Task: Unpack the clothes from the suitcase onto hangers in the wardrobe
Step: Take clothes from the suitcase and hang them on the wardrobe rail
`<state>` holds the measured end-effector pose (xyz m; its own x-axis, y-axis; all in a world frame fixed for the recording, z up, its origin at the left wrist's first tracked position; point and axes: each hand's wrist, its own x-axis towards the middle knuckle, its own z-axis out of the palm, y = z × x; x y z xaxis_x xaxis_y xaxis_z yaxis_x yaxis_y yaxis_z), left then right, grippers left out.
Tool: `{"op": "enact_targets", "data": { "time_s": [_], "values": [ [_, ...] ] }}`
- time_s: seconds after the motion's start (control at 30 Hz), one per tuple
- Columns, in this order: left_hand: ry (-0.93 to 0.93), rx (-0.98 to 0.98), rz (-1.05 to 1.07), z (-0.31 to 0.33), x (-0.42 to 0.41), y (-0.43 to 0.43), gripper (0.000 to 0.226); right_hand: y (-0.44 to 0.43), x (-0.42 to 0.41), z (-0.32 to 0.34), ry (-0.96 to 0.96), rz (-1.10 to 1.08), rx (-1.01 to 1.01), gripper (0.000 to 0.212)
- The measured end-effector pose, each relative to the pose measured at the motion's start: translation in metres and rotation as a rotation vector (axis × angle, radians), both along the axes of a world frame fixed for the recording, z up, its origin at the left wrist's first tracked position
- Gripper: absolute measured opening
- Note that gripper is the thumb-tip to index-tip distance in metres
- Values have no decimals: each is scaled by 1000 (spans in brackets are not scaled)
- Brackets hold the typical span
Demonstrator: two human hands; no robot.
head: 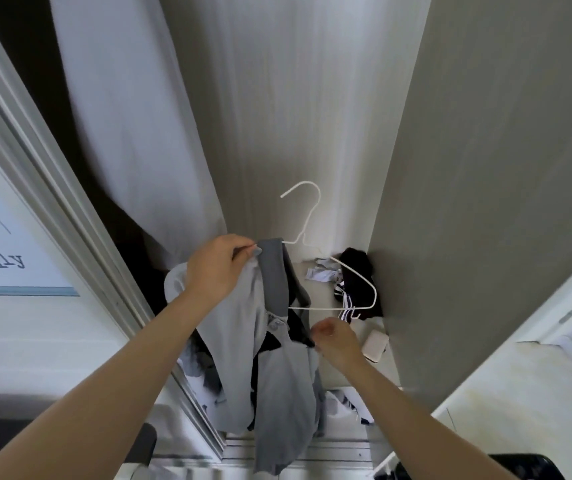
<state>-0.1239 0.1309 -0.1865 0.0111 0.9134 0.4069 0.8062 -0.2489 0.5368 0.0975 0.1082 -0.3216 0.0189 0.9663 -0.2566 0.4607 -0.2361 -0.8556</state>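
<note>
At the far left I see a framed poster (3,233) with printed letters on the wall, cut off by the frame's edge. Just right of it a tall white sheet (128,126) hangs at the wardrobe's (485,168) left side; I cannot tell whether it is cloth or a door. My left hand (218,271) is raised in front of the opening, thumb and fingers curled and pinching the top of a grey jacket (277,382) at its darker grey collar. The jacket hangs down from that grip toward the near edge, front open, with a dark lining showing in the middle. A white wire hanger (333,308) sits at the jacket's top: its left shoulder is tucked under the collar, its hook points up against the wardrobe's back wall, and its right shoulder and bottom bar stand bare to the right of the cloth. My right hand (334,337) is lower, just below that bar, fingers curled and pinching the jacket's dark inner edge. Behind the hanger, on the wardrobe floor, lie a small pale crumpled piece (321,273) and, in the far right corner, a black garment (355,265) with white stripes. Nearer on that floor, just right of my right hand, lies a small white case (375,344). More crumpled clothes show low behind the jacket. At the near right corner is a black object (523,467), too cropped to identify.
</note>
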Motion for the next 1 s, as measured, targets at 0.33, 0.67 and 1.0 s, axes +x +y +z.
{"op": "enact_targets", "data": {
  "time_s": [0.33,0.67,1.0],
  "values": [
    [-210,6,55,4,-19,-34,16,0,-17,-13,656,-250,-393,18],
    [49,88,18,-24,-54,-66,19,29,47,-14,579,-348,-313,15],
    [437,136,-20,-52,-52,-54,36,59,75,29,32,-248,79,20]
  ]
}}
